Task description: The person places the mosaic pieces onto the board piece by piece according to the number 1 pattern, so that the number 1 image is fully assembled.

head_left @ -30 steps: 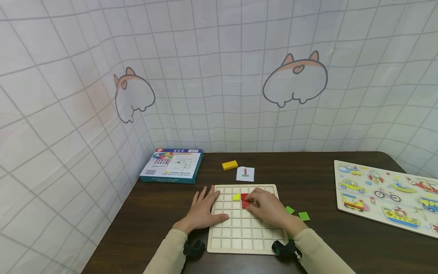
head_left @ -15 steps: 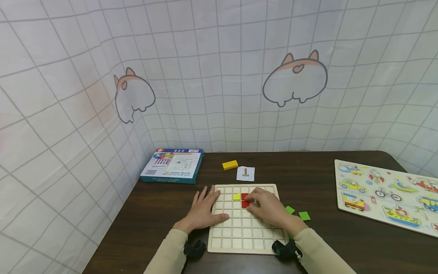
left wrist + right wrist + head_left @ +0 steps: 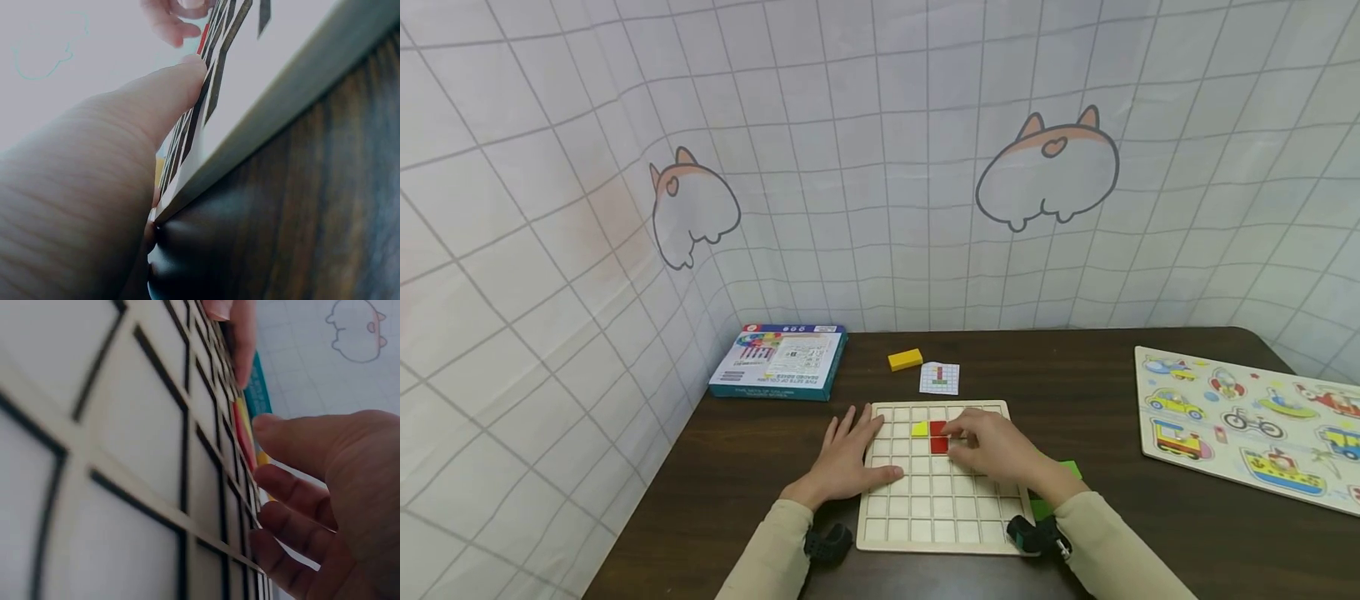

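Note:
A pale wooden grid board (image 3: 898, 532) lies on the dark table. My left hand (image 3: 844, 467) rests spread on its left edge; in the left wrist view the thumb (image 3: 169, 84) lies along the board. My right hand (image 3: 996, 446) is over the upper right of the grid, fingertips at the right side of two red tiles (image 3: 939, 445). A yellow tile (image 3: 920, 429) sits left of the upper red one. In the right wrist view, the right thumb (image 3: 290, 437) and forefinger stand apart beside the red tile (image 3: 244, 434), with no piece visible between them.
Green tiles (image 3: 1070, 468) lie right of the board, partly behind the right forearm. Behind it are a pattern card (image 3: 939, 378) and a yellow block (image 3: 906, 360). A flat box (image 3: 778, 362) stands at back left, a picture puzzle board (image 3: 1247, 425) at right.
The right hand has shifted slightly right, and its wrist now covers more of the green tiles. The left hand keeps its place on the board.

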Action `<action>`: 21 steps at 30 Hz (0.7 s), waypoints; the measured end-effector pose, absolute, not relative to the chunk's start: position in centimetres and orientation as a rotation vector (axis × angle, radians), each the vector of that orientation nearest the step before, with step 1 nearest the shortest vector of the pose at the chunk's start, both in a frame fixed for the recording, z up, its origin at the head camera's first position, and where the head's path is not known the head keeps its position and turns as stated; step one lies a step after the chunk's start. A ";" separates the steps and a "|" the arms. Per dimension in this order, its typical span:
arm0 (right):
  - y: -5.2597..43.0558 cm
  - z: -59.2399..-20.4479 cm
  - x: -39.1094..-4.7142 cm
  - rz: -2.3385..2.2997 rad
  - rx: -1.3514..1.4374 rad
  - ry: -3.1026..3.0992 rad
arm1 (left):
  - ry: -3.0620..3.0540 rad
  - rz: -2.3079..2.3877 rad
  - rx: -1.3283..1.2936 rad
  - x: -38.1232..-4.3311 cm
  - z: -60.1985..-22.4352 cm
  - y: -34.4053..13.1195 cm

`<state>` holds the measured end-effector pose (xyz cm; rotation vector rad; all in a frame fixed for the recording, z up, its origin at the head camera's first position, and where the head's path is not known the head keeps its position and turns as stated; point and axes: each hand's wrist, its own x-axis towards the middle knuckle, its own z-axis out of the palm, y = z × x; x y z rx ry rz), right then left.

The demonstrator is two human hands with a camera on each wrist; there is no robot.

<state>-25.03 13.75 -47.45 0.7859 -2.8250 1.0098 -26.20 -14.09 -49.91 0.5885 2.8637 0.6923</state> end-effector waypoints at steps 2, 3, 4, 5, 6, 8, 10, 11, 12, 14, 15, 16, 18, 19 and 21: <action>14.2 -47.2 -25.2 1.014 0.808 -2.838 | 2.863 0.693 0.585 -26.2 -49.9 -14.1; 14.5 -47.0 -25.2 1.016 0.811 -2.847 | 2.862 0.694 0.585 -26.2 -49.8 -14.1; 14.7 -47.0 -25.3 1.014 0.810 -2.858 | 2.862 0.700 0.591 -26.3 -49.8 -14.1; 15.0 -46.9 -25.4 1.010 0.808 -2.867 | 2.861 0.706 0.596 -26.3 -49.9 -14.1; 15.2 -46.8 -25.4 1.011 0.800 -2.879 | 2.860 0.711 0.599 -26.3 -49.9 -14.1; 15.8 -46.5 -25.5 1.019 0.783 -2.894 | 2.856 0.720 0.608 -26.3 -49.8 -14.1; 16.3 -46.2 -25.5 1.031 0.769 -2.905 | 2.856 0.733 0.618 -26.3 -49.9 -14.1; 16.6 -46.0 -25.5 1.038 0.761 -2.908 | 2.855 0.731 0.613 -26.2 -49.9 -14.1; 16.8 -45.8 -25.5 1.049 0.752 -2.911 | 2.854 0.728 0.611 -26.2 -49.9 -14.1; 17.4 -45.5 -25.5 1.056 0.736 -2.921 | 2.853 0.723 0.606 -26.2 -49.9 -14.2; 17.7 -45.4 -25.5 1.057 0.733 -2.925 | 2.854 0.722 0.604 -26.2 -50.0 -14.2; 18.0 -45.3 -25.5 1.058 0.726 -2.930 | 2.852 0.718 0.601 -26.2 -50.0 -14.2; 18.6 -45.1 -25.6 1.037 0.728 -2.936 | 2.850 0.717 0.596 -26.2 -50.0 -14.1; 18.9 -45.1 -25.7 1.024 0.728 -2.938 | 2.849 0.722 0.595 -26.2 -50.0 -14.1; 19.6 -44.9 -25.8 1.002 0.730 -2.938 | 2.849 0.720 0.594 -26.2 -49.9 -14.1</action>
